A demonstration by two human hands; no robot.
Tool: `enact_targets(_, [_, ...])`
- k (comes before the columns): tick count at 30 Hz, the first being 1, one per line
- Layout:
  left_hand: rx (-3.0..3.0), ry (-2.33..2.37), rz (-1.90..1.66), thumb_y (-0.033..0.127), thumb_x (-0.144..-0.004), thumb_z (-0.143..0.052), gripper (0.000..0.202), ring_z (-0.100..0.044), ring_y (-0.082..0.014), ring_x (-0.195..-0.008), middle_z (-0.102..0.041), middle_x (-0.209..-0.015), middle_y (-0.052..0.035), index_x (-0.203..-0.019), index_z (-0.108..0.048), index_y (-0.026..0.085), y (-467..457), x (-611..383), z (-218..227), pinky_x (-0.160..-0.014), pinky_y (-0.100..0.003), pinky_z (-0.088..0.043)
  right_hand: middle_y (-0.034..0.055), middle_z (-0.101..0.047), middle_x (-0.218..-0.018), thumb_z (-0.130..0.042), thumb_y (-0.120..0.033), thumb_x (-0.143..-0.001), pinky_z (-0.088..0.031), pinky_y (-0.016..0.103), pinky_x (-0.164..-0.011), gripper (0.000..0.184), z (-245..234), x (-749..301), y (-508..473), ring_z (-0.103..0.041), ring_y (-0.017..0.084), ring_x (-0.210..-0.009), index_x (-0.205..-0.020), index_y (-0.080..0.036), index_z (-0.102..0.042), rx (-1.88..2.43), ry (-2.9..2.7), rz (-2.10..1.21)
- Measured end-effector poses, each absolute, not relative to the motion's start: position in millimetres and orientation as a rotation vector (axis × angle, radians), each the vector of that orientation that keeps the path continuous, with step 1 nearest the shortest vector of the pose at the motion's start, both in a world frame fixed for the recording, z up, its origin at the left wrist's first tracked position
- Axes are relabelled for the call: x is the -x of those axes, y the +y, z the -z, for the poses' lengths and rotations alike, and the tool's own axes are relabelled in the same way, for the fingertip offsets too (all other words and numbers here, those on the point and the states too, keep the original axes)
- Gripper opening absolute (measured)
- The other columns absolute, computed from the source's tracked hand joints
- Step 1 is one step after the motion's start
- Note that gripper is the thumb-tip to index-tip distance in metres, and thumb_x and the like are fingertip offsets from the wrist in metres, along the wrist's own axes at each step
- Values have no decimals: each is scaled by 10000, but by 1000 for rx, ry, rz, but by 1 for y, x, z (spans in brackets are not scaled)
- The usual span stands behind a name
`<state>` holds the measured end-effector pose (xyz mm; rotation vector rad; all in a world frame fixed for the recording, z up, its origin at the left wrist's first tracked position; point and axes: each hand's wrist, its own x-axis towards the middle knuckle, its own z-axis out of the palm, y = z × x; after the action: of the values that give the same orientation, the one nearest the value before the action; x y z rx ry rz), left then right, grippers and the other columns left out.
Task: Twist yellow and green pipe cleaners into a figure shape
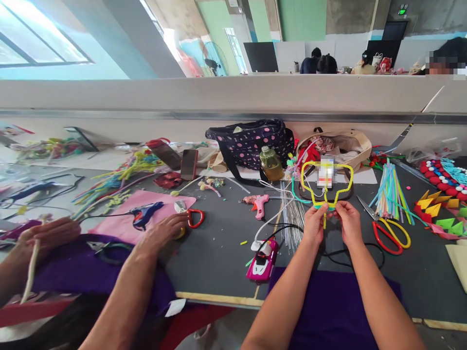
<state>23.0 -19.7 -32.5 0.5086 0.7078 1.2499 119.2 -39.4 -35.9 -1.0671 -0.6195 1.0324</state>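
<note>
Here, both hands [315, 224] [348, 222] pinching a yellow frame [326, 195], scissors [378, 221] close right, bare tabletop [215, 243] left, table edge [219, 297] nearer

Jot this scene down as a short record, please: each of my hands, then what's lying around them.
Left hand: fingers pinching the base of a yellow frame
Right hand: fingers at the same base
To the right: scissors, one handle red, one yellow
To the left: pink glue gun, magenta power strip
Behind: dark patterned bag
</note>
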Motion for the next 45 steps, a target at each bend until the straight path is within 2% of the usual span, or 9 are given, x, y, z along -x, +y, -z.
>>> enact_targets(6, [-553, 750, -1309, 268, -569, -858, 267, -633, -105, -642, -730, -775, -25, -764, -727, 141, -22, -26, 32, -600, -217, -495, -16, -601, -715, -752, -402, -680, -433, 247, -626, 281, 39, -120, -38, -535, 128, -655, -779, -188, -599, 1179, -718, -691])
enact_targets(10, [-562, 771, -1317, 278, -563, -860, 277, -623, -108, -632, -726, -766, -30, -774, -738, 147, -24, -28, 32, -590, -220, -495, 13, -623, -743, -710, -433, -726, -450, 267, -638, 283, 40, -122, -39, -558, 147, -668, -798, -176, -615, 1251, -787, -594])
enact_targets(15, [-616, 810, -1336, 289, -551, -865, 290, -610, -108, -608, -724, -757, -38, -778, -748, 153, -26, -29, 31, -584, -221, -493, 2, -608, -692, -690, -420, -749, -444, 266, -617, 252, 36, -124, -43, -545, 147, -632, -779, -182, -614, 1328, -833, -470])
enact_targets(24, [-748, 837, -1387, 281, -598, -839, 235, -602, -108, -625, -728, -786, -40, -783, -757, 160, -27, -28, 29, -572, -211, -474, 50, -691, -753, -617, -435, -803, -472, 292, -655, 273, 33, -124, -46, -603, 174, -669, -804, -172, -690, 1349, -949, -483])
enact_targets(33, [-750, 814, -1359, 284, -606, -831, 224, -607, -113, -625, -727, -769, -37, -782, -758, 166, -26, -24, 25, -546, -203, -467, 15, -690, -720, -701, -400, -708, -478, 286, -658, 223, 29, -131, -43, -592, 157, -663, -766, -184, -705, 1174, -847, -794])
enact_targets(45, [-725, 790, -1287, 301, -570, -857, 263, -597, -114, -607, -715, -733, -42, -757, -748, 151, -27, -22, 21, -544, -211, -471, -12, -655, -713, -756, -358, -673, -448, 264, -686, 199, 24, -134, -45, -556, 123, -667, -756, -190, -690, 1057, -818, -931])
